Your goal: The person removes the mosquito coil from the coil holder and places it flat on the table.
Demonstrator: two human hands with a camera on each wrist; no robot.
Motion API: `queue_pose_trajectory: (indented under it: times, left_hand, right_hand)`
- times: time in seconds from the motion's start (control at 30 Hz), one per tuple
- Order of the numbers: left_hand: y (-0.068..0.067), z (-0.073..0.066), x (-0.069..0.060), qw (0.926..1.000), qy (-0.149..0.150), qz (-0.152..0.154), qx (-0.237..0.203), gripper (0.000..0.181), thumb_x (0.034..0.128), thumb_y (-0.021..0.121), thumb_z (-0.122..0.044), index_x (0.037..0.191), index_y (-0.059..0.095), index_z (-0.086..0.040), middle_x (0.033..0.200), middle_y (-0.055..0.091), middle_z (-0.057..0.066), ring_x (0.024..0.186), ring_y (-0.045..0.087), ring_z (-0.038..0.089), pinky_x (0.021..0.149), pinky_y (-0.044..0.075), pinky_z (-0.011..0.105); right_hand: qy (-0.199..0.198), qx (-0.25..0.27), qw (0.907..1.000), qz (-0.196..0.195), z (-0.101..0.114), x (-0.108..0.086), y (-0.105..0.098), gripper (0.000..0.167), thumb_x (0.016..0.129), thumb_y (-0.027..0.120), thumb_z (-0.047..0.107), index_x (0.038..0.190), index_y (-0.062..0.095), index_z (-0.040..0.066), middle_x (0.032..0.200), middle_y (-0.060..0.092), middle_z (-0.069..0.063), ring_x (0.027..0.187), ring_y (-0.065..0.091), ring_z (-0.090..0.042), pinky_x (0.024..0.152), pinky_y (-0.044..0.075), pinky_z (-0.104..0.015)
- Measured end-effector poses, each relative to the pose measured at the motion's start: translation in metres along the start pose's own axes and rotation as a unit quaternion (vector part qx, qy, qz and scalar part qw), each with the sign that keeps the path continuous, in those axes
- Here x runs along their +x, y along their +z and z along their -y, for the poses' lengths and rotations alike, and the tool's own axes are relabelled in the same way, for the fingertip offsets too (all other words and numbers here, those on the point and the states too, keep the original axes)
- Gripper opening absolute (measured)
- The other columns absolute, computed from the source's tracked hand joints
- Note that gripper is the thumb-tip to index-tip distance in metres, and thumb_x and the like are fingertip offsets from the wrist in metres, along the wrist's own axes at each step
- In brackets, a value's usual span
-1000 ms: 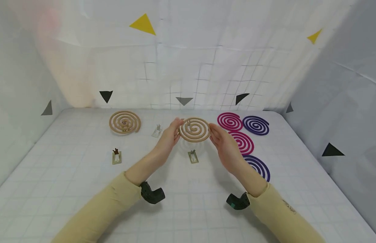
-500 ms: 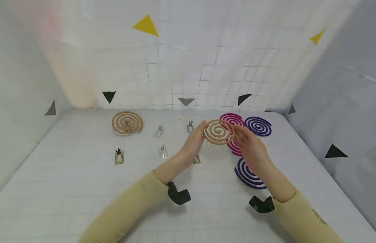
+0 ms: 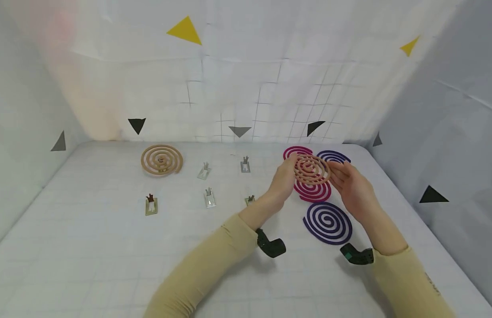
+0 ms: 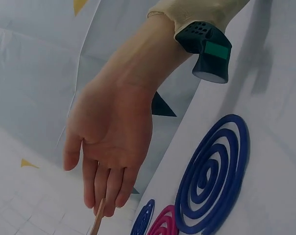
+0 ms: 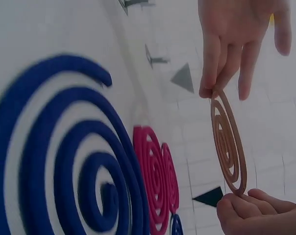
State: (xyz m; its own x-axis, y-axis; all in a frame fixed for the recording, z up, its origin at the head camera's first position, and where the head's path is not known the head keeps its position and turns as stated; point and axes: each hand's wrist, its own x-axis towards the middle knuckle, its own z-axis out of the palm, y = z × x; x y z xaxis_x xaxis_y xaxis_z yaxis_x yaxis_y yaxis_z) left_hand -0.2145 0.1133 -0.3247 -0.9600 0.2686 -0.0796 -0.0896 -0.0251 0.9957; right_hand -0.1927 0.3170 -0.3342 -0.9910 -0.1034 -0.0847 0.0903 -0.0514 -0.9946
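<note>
A tan mosquito coil (image 3: 310, 182) is held level above the table, its opposite edges resting between the fingertips of both hands. On its left edge are the straight fingers of my left hand (image 3: 283, 180); my right hand (image 3: 355, 192) supports the right edge. In the left wrist view, the right hand (image 4: 116, 122) shows straight fingers at the coil's rim, thumb apart. The right wrist view has the tan coil (image 5: 241, 166) between both sets of fingertips. Below it in the head view lie two pink coils, the far one (image 3: 296, 149) partly covered and the near one (image 3: 311, 198).
A navy coil (image 3: 328, 219) lies nearer me; another navy coil (image 3: 332, 153) lies at the far right. A second tan coil (image 3: 150, 169) is at the far left. Several small metal coil stands, such as one silver stand (image 3: 210, 199) and one gold-coloured stand (image 3: 151, 206), are spread across the white table.
Both hands have carried the tan coil rightward, from the middle of the table to above the pink coils. The stands it passed over now show, as does the whole near navy coil.
</note>
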Motion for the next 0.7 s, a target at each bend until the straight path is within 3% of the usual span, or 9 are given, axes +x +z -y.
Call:
queue_pose_trajectory:
  times: [0.13,0.3,0.47,0.67,0.7]
  left_hand:
    - [0.018,0.000,0.007,0.9997,0.004,-0.017,0.017,0.061,0.1060,0.025,-0.050,0.150,0.046,-0.013,0.156,0.044,0.001,0.148,0.033,0.019,0.124,0.024,0.038]
    - [0.040,0.006,0.013,0.9996,0.007,-0.020,0.020,0.060,0.1063,0.026,-0.050,0.152,0.044,-0.015,0.158,0.040,-0.002,0.149,0.030,0.015,0.124,0.023,0.034]
    - [0.053,0.014,0.020,0.9991,0.002,-0.033,0.027,0.059,0.1064,0.027,-0.049,0.152,0.044,-0.016,0.159,0.039,-0.001,0.149,0.030,0.014,0.124,0.023,0.032]
    - [0.065,0.018,0.026,0.9981,0.000,-0.059,0.016,0.058,0.1050,0.029,-0.050,0.142,0.055,-0.014,0.140,0.060,0.003,0.131,0.052,0.018,0.110,0.041,0.032]
    - [0.068,0.019,0.027,0.9983,-0.002,-0.057,0.006,0.058,0.1043,0.030,-0.050,0.138,0.058,-0.013,0.128,0.065,0.008,0.118,0.060,0.021,0.099,0.048,0.032]
  right_hand:
    - [-0.003,0.027,0.9996,-0.011,0.000,0.002,-0.017,0.075,0.108,0.022,0.052,0.159,0.007,-0.001,0.167,0.003,-0.016,0.154,0.005,-0.028,0.126,0.005,-0.033]
    - [0.002,0.036,0.9993,-0.008,0.000,0.001,-0.039,0.078,0.107,0.023,0.053,0.159,0.003,-0.002,0.166,-0.001,-0.018,0.154,0.003,-0.029,0.125,0.004,-0.031]
    - [0.011,0.050,0.9987,0.006,-0.003,0.001,-0.056,0.077,0.108,0.021,0.051,0.158,-0.001,-0.002,0.166,-0.006,-0.019,0.154,-0.002,-0.029,0.125,0.002,-0.031]
    - [0.017,0.064,0.9977,0.011,-0.005,0.004,-0.069,0.077,0.108,0.022,0.050,0.158,-0.003,-0.002,0.165,-0.009,-0.016,0.153,-0.002,-0.022,0.125,0.002,-0.029]
    - [0.018,0.063,0.9978,0.009,-0.005,0.004,-0.071,0.077,0.108,0.023,0.051,0.158,-0.004,-0.002,0.165,-0.009,-0.016,0.153,-0.001,-0.021,0.125,0.002,-0.028]
